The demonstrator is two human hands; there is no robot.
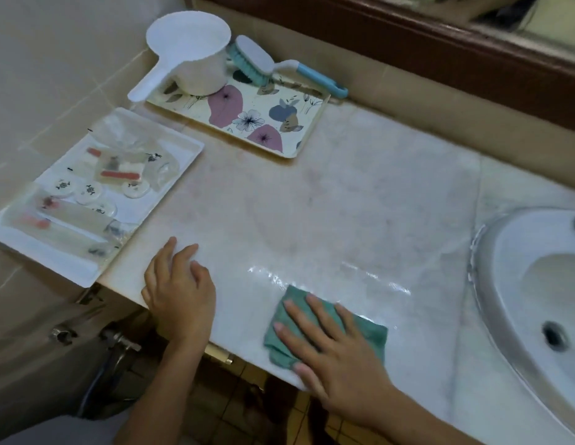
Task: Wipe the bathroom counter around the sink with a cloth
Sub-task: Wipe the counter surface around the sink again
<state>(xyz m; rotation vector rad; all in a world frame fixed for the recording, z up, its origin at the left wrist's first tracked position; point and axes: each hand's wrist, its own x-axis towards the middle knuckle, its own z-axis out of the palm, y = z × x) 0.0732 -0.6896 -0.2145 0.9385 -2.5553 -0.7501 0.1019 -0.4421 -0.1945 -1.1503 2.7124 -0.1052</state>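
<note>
A folded green cloth (369, 335) lies on the pale marble counter (344, 203) near its front edge. My right hand (331, 354) presses flat on the cloth with straight, spread fingers. A wet shiny streak (328, 277) shows on the counter just behind the cloth. My left hand (180, 290) rests on the counter's front edge to the left, fingers relaxed, holding nothing. The white sink (520, 284) is set into the counter at the right, its drain visible.
A white tray (74, 271) of wrapped toiletries hangs over the counter's left end. A floral tray (299, 136) at the back holds a white dipper (196, 49) and a blue scrub brush (267, 64). Pipes and valves (119, 342) sit below the counter. A wooden mirror frame (440, 49) runs behind.
</note>
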